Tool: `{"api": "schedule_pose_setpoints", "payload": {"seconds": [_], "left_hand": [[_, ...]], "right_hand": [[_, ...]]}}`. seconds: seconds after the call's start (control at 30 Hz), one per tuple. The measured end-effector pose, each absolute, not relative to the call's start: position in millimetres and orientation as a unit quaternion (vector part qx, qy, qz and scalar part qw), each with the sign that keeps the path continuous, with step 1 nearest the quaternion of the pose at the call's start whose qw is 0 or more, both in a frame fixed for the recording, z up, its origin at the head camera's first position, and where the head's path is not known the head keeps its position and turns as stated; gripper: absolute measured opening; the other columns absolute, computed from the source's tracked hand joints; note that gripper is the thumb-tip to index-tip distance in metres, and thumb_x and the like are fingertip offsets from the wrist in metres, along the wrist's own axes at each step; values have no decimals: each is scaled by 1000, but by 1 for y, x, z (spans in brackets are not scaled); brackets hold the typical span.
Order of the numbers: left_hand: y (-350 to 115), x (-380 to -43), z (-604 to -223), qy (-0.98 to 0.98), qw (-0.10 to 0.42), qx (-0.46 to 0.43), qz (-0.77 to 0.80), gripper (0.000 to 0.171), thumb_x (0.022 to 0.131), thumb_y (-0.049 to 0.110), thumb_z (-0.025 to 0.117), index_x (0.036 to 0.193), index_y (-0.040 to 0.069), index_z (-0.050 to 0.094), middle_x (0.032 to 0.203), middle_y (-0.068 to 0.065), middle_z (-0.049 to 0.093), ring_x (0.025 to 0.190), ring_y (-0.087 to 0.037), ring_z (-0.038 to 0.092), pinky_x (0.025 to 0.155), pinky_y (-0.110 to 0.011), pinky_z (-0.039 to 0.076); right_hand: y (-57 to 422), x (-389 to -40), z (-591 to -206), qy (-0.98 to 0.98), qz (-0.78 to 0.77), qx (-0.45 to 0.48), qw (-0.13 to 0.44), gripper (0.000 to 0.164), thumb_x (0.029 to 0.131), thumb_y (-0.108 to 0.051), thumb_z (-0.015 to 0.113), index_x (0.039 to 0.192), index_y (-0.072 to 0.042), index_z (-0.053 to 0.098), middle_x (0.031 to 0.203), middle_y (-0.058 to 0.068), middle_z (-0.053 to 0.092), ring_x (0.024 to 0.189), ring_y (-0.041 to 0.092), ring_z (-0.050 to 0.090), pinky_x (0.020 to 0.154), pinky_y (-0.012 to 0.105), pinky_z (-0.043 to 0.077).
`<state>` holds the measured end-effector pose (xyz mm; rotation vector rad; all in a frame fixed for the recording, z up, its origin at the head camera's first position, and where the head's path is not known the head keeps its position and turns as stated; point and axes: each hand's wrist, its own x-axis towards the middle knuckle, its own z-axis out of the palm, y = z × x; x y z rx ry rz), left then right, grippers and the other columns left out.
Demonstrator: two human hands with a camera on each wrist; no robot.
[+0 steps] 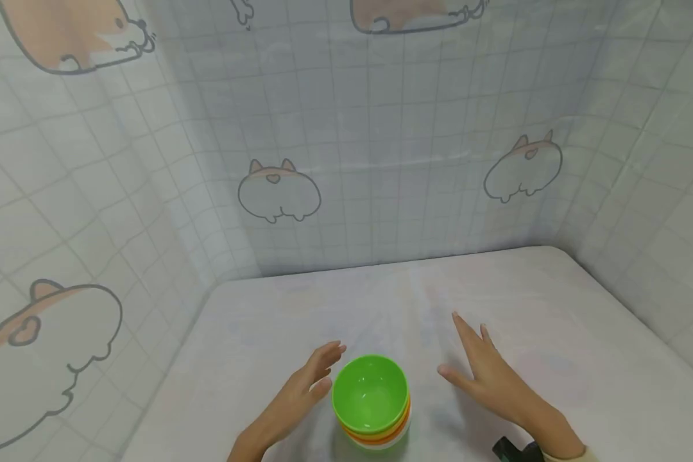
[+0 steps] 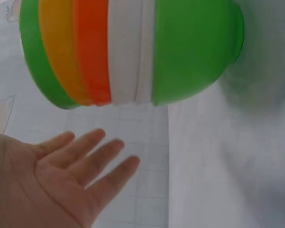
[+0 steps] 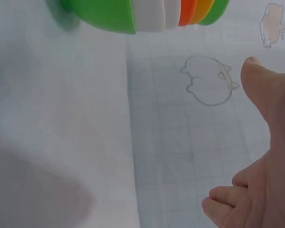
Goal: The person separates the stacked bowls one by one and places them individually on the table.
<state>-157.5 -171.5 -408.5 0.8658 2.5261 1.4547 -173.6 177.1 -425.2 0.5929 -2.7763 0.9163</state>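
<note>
Altogether, six colour bands can be counted in the one stack of bowls [image 1: 372, 401], which stands upright on the white surface [image 1: 289, 314] between the two hands. From the top come one green bowl [image 1: 371, 388], one yellow bowl [image 2: 61, 52], one orange bowl [image 2: 91, 52], two white bands [image 2: 123, 52], and one green bowl at the bottom [image 2: 194, 47], its foot on the surface.

Both hands hold nothing. The left hand [image 1: 301, 388] is just beside the stack, its fingers extended with a slight bend and a little spread; the left wrist view shows a gap between its fingertips and the bowls. The right hand [image 1: 487, 375] is spread wider, thumb well away from the fingers, and stands farther off on the other side, touching neither bowls nor surface.

One black object [image 1: 518, 451] sits at the right wrist, beside the edge of one pale sleeve [image 1: 572, 455]. Behind the surface rises a grid-patterned backdrop [image 1: 404, 122] with five animal drawings visible in the head view, three of them seen from the rear.
</note>
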Motion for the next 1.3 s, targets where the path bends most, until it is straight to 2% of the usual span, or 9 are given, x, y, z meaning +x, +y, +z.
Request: {"api": "schedule_pose_setpoints", "payload": {"seconds": [0.1, 0.17, 0.37, 0.5, 0.63, 0.9, 1.1, 1.3], "left_hand": [[-168, -158, -410, 811, 71, 314, 489, 54, 94, 15, 47, 140, 28, 23, 139, 7, 34, 125, -20, 35, 95, -41, 35], [-166, -158, -410, 801, 83, 324, 496, 59, 90, 18, 54, 140, 28, 24, 138, 7, 35, 125, -17, 34, 96, -39, 35], [-158, -155, -414, 779, 98, 360, 505, 78, 77, 26, 71, 140, 24, 24, 136, 5, 38, 119, -17, 42, 94, -36, 37], [-157, -155, -419, 773, 98, 365, 509, 89, 70, 27, 77, 140, 22, 23, 135, 4, 39, 116, -18, 45, 92, -34, 39], [-157, -154, -421, 771, 102, 361, 514, 94, 68, 24, 79, 142, 22, 20, 137, 3, 37, 117, -18, 44, 92, -33, 38], [-160, -153, -422, 774, 106, 358, 511, 97, 68, 24, 79, 142, 24, 17, 137, 4, 36, 118, -18, 43, 92, -34, 38], [-160, -150, -423, 782, 122, 331, 514, 101, 65, 22, 81, 142, 27, 17, 138, 7, 36, 119, -16, 41, 94, -36, 36], [-159, -151, -424, 774, 116, 340, 522, 98, 66, 21, 81, 142, 24, 20, 136, 4, 39, 117, -17, 43, 93, -37, 37]], "right_hand": [[172, -172, -423, -919, 340, 194, 48, 81, 86, -50, 51, 145, -21, 3, 149, -1, 8, 134, 22, 9, 102, 50, 17], [168, -171, -422, -914, 350, 202, 37, 80, 86, -50, 51, 145, -23, 4, 148, -4, 10, 132, 16, 15, 101, 47, 24], [156, -161, -422, -901, 362, 240, 8, 79, 86, -49, 52, 145, -27, 5, 146, -10, 18, 131, 12, 20, 98, 48, 28], [148, -153, -420, -890, 358, 282, 10, 83, 83, -48, 57, 145, -25, 7, 145, -13, 19, 131, 9, 20, 97, 46, 30], [140, -150, -418, -881, 344, 324, 19, 88, 80, -47, 62, 145, -22, 8, 145, -13, 19, 130, 10, 23, 95, 44, 34], [123, -149, -413, -853, 391, 345, -33, 91, 75, -47, 67, 144, -29, 11, 145, -15, 19, 129, 8, 25, 94, 44, 35], [112, -143, -411, -830, 424, 360, -34, 96, 70, -48, 71, 144, -26, 14, 143, -11, 26, 124, 9, 34, 94, 41, 37], [107, -141, -410, -831, 431, 348, -40, 96, 68, -52, 71, 143, -29, 15, 140, -11, 31, 122, 7, 36, 93, 39, 38]]}}
